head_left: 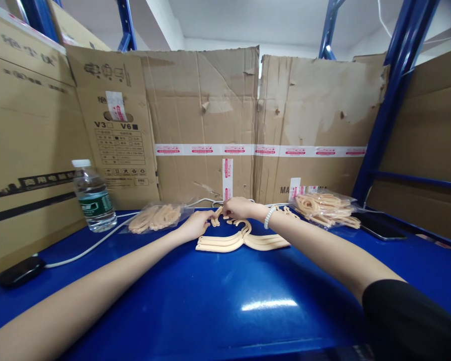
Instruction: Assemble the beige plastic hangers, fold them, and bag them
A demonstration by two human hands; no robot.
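Several beige clothes hangers (pixel 220 244) lie stacked flat on the blue tabletop, their curved arms spread to both sides and their hooks (pixel 244 225) pointing away from me. Just beyond them are small curved beige pieces (pixel 217 217). My left hand (pixel 196 225) reaches in from the left, its fingertips closed at one of these pieces. My right hand (pixel 240 207) bends over the same spot from the right, fingers pinched together and pointing left. What the right fingertips hold, if anything, is hidden. More loose beige pieces (pixel 287 212) lie behind my right wrist.
Clear bags of beige parts lie at the left (pixel 156 218) and right (pixel 325 208). A water bottle (pixel 93 198) stands at the left, near a black device (pixel 21 271) with a white cable (pixel 86 249). A phone (pixel 382 227) rests at the right. Cardboard (pixel 203 115) walls the back.
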